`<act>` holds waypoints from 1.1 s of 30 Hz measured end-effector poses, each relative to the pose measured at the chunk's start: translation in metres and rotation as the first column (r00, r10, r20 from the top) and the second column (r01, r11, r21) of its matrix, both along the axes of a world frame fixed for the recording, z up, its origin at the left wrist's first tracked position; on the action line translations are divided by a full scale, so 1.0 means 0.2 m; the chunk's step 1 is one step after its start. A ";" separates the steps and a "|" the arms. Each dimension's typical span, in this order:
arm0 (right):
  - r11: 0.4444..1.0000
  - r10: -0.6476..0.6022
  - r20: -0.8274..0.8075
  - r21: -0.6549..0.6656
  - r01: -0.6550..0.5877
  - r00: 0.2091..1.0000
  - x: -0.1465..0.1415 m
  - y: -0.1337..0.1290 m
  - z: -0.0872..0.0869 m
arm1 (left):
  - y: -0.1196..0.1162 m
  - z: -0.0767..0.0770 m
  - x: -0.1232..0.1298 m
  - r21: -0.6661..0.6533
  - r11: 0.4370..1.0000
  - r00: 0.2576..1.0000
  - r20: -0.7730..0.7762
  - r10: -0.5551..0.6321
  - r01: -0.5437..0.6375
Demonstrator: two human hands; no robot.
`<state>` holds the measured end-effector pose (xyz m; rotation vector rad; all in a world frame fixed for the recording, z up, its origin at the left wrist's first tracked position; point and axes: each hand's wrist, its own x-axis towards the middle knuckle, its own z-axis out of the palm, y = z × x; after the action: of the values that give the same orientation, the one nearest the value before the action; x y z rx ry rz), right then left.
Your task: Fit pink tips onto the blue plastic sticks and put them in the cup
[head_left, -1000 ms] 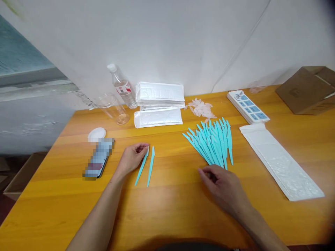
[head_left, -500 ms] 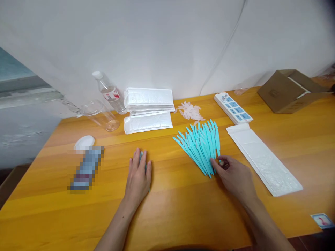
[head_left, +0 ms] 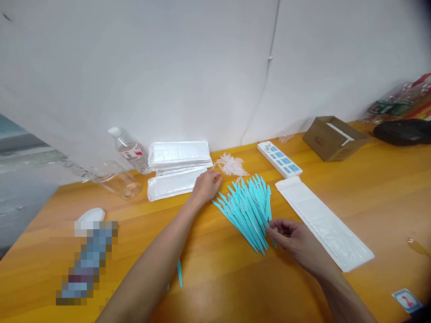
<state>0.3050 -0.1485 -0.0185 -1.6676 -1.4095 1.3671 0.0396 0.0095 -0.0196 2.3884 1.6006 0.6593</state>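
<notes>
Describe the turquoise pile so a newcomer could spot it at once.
On the orange-brown wooden table, find the single long white packet at right. Just left of it, beside the right hand, the turquoise pile fans out. Its many long, slim pieces set it apart from the small, pale pink pieces behind it.

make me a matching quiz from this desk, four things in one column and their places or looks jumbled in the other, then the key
1. turquoise heap
2. left hand
3. right hand
4. clear bottle

A. at the turquoise heap's near right side
B. topped with a white cap
C. fanned out
D. between the white envelopes and the turquoise heap

Pairs: 1-C, 2-D, 3-A, 4-B
</notes>
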 end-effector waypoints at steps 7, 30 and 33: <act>0.982 0.114 -0.317 -0.105 -0.155 0.941 0.00 0.03 0.06 | 0.34 -0.03 0.13 -0.089 0.983 0.977 -0.132 -0.169 0.159; 0.828 0.556 0.053 0.049 -0.558 0.830 -0.49 0.00 0.17 | -1.12 0.07 -0.51 -0.633 0.772 0.515 0.644 0.566 -0.057; 0.817 0.572 0.055 0.049 -0.574 0.819 -0.49 -0.01 0.18 | -1.14 0.07 -0.48 -0.616 0.786 0.554 0.634 0.540 -0.062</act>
<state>0.2066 -0.1502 0.0168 -1.2698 -2.0690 1.5788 -0.0573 -0.2182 -0.0061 1.1012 1.4924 0.9877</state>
